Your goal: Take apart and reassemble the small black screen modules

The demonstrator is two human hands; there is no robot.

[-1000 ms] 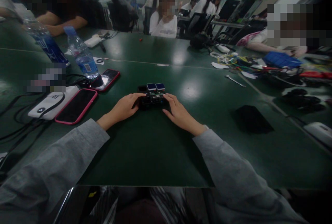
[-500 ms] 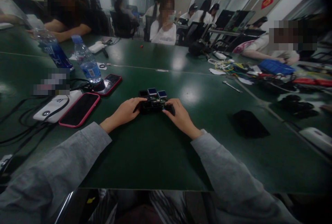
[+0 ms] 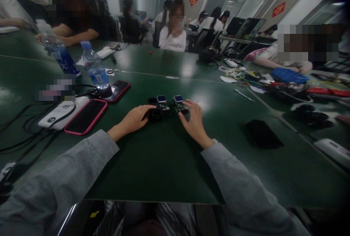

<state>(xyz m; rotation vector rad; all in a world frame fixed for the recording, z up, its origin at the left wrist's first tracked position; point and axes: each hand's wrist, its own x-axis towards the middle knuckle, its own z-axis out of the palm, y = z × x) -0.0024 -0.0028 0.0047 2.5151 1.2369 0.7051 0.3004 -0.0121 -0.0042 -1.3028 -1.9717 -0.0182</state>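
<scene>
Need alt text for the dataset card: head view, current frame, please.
The left hand grips the left module and the right hand the right module, two small blue-screened circuit boards slightly apart on a dark green table. Pink-cased phones and water bottles sit to the left.

R hand (image 3: pixel 194 121) + R module (image 3: pixel 179 105) now apart from L module (image 3: pixel 160 107), small gap betw. them

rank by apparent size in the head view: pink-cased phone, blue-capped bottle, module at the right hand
1. pink-cased phone
2. blue-capped bottle, close behind; farther off, so unsure
3. module at the right hand
</scene>
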